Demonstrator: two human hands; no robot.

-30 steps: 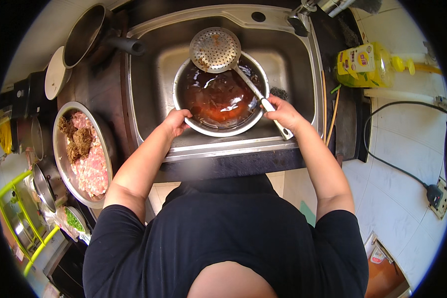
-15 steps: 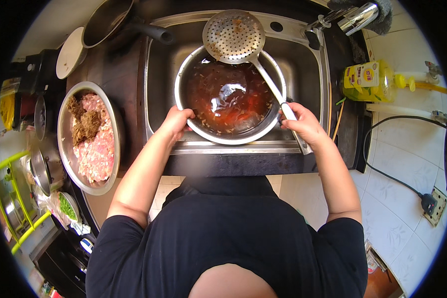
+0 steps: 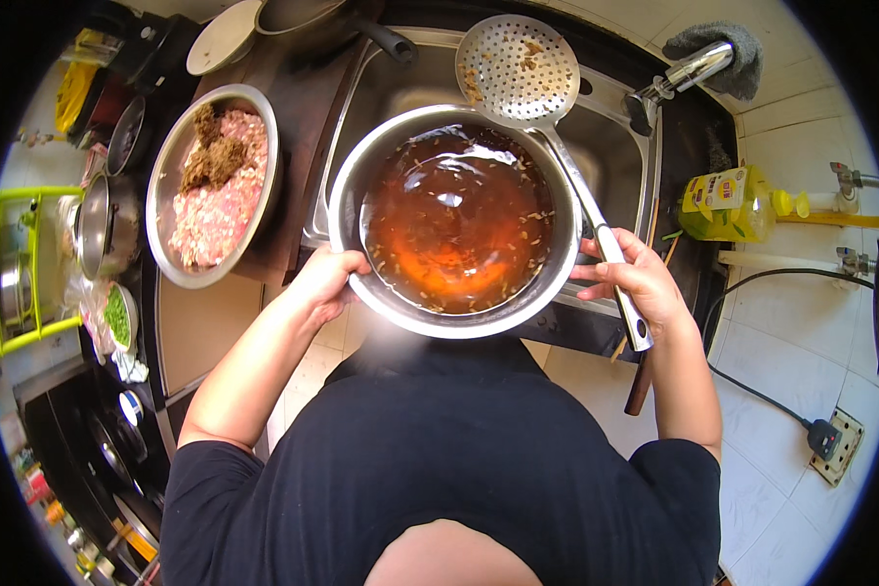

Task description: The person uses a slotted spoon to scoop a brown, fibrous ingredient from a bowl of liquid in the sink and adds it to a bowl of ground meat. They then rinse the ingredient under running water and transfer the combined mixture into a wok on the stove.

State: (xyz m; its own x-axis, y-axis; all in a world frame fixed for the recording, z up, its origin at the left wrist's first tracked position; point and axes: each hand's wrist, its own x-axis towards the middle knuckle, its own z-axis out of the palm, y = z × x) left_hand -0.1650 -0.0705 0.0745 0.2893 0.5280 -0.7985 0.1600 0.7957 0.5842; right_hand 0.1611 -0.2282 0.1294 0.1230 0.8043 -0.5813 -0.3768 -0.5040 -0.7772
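Note:
A round metal basin (image 3: 346, 186) holds reddish-brown liquid (image 3: 449, 225) with small pale bits floating in it. My left hand (image 3: 324, 283) grips its left rim, thumb on top. At the right side my right hand (image 3: 640, 283) curls around the basin's edge and the handle of a perforated skimmer (image 3: 518, 73) together. The skimmer's round head lies over the far rim, with brown crumbs on it. To the left stands a wide metal bowl (image 3: 156, 200) with minced meat (image 3: 215, 227) and a lump of dark brown paste (image 3: 215, 161).
Behind the basin is a steel sink (image 3: 610, 146) with a chrome faucet (image 3: 698, 68). A yellow bottle (image 3: 723, 202) stands on the right. A frying pan (image 3: 303, 12) and a white lid-like disc (image 3: 223, 39) are at far left. A plugged cord (image 3: 823, 439) hangs at right.
Both hands have lifted the basin and skimmer out of the sink and brought them toward my body. The view has shifted, and the liquid ripples.

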